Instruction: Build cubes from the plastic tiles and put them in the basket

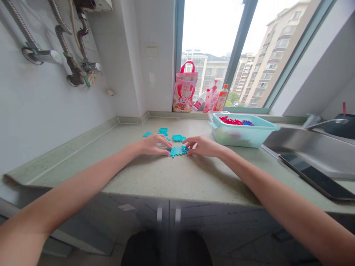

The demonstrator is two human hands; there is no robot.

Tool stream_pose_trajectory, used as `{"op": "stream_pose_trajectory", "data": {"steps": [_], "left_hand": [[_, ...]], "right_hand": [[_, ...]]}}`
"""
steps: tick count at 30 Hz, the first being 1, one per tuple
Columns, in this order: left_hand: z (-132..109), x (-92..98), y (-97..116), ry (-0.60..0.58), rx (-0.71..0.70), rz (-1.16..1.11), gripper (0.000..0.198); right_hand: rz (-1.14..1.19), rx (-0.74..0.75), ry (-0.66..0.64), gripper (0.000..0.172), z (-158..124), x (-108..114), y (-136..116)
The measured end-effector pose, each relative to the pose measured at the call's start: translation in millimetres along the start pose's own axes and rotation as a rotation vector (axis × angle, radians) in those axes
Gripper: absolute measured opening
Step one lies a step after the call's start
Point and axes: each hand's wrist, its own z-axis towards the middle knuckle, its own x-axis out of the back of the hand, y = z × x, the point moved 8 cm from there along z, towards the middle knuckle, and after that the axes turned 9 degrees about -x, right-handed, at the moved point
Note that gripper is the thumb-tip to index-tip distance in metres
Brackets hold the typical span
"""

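A cluster of joined teal puzzle pieces (177, 150) lies flat on the speckled countertop (166, 173). My left hand (153, 144) rests on the counter at the cluster's left edge, its fingertips pressed on the pieces. My right hand (202, 146) meets the cluster from the right, fingers curled down onto its edge. Both hands pinch the same cluster from opposite sides. Loose teal pieces (163, 131) lie just behind, with another teal piece (179, 138) between the hands.
A pale green tub (242, 131) holding red and purple pieces stands right of my hands. A steel sink (310, 147) and a dark tablet (316, 178) are at the far right. A pink bag (184, 88) and bottles (215, 98) line the windowsill. Pipes hang on the left wall.
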Motion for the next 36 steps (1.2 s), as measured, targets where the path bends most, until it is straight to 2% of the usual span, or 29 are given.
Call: {"op": "stream_pose_trajectory", "data": {"steps": [3,8,11,14,18,20,24,28,33,36], "left_hand": [[-1.3,-3.3,-6.0,0.036,0.021,-0.024,0.025],[-0.6,-3.4,-12.5,0.037,0.058,-0.024,0.025],[0.6,-3.1,-11.0,0.021,0.061,-0.026,0.027],[0.5,-2.5,-8.4,0.012,0.049,-0.009,0.027],[1.0,-3.4,-7.7,0.002,0.041,0.016,0.027],[1.9,-4.8,-8.7,0.006,0.048,0.022,0.027],[3.0,-8.3,-10.8,0.034,0.057,-0.013,0.026],[1.8,-9.3,-12.2,0.051,0.070,-0.036,0.027],[1.6,-10.9,-11.5,0.022,0.111,0.039,0.035],[2.0,-5.2,-16.1,0.030,0.112,0.098,0.049]], "right_hand": [[0.061,0.002,0.029,0.050,1.4,-7.1,-5.6],[-0.048,-0.005,-0.031,0.032,-0.7,-6.0,-12.6],[-0.174,0.005,0.026,0.028,-5.2,5.6,-17.9],[-0.166,-0.059,0.105,0.036,-8.4,20.1,-10.5],[-0.065,-0.164,-0.006,0.022,-7.2,15.6,9.4],[-0.017,-0.167,-0.033,0.018,-4.8,8.6,11.4],[0.147,-0.106,-0.043,0.025,1.8,-9.7,0.4],[0.170,-0.075,-0.033,0.033,6.6,-19.8,-4.5],[0.178,-0.014,-0.002,0.036,8.5,-19.3,-3.7],[0.125,0.051,0.083,0.034,8.0,-11.5,-6.2]]}}
